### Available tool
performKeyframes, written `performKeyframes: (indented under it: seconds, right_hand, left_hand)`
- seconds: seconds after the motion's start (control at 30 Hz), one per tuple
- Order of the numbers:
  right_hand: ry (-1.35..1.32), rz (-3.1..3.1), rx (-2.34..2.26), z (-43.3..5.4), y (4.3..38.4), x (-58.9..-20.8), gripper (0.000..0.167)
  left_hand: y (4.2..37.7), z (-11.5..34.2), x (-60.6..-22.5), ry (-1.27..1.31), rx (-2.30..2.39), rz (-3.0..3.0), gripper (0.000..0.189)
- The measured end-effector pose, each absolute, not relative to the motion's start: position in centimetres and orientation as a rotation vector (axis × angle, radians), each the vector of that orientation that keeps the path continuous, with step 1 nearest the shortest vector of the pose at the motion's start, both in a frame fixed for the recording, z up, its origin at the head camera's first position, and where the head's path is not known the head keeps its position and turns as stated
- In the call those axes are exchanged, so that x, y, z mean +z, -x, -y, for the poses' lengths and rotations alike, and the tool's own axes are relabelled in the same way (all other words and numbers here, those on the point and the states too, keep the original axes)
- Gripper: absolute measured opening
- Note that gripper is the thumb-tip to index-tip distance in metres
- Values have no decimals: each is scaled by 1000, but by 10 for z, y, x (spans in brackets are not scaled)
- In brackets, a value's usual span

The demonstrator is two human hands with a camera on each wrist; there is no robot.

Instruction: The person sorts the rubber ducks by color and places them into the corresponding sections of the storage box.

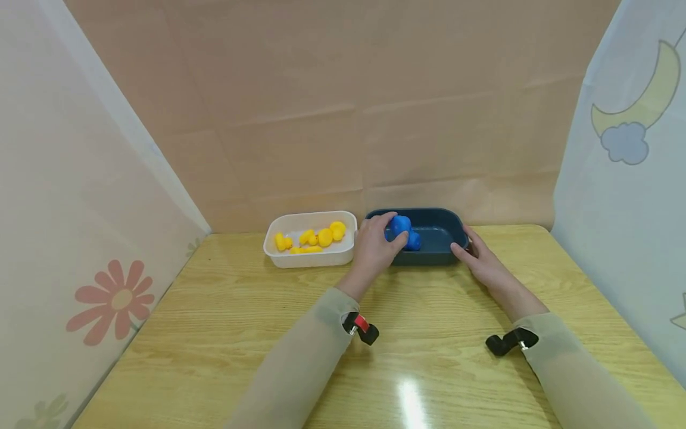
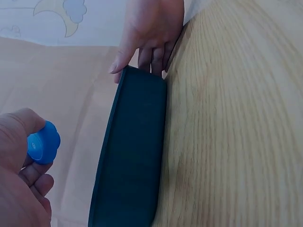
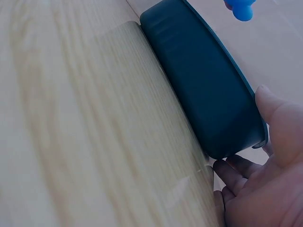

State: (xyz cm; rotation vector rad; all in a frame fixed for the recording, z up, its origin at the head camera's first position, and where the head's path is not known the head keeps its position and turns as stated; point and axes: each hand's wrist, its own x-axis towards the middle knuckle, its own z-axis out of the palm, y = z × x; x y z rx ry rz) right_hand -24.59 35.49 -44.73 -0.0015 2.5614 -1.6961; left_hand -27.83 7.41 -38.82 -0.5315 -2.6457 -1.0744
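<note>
My left hand (image 1: 375,243) pinches a smooth blue plastic piece (image 1: 401,224) between thumb and fingers, over the left part of a dark blue-green bin (image 1: 436,258). In the left wrist view, the blue piece (image 2: 45,144) has a scalloped edge and a round face, held above the rim. A rounded blue knob (image 3: 243,13) shows in the right wrist view. My right hand (image 1: 486,262) holds the bin's right end, thumb at the rim and fingers low against the outside. Whether another blue piece lies inside the bin, I cannot tell.
Left of the dark bin stands a white bin (image 1: 308,260) with several yellow plastic pieces (image 1: 325,237) in it. Both bins stand at the back of the wooden table (image 1: 230,304), against a brown paper backdrop (image 1: 300,107). Printed white sheets (image 1: 627,226) flank the sides.
</note>
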Motion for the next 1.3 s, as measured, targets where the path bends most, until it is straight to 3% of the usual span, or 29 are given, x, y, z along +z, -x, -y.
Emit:
performKeyframes:
  seconds: [0.6,1.3]
  right_hand:
    - [9,-2563,-1703,-352,242,-453,97]
    - [-35,-2515,-1788,-372,235,-460,95]
  left_hand:
    - [299,-74,-405,450,-883,2703,58]
    - [280,-44,-405,537,-822,2672,59]
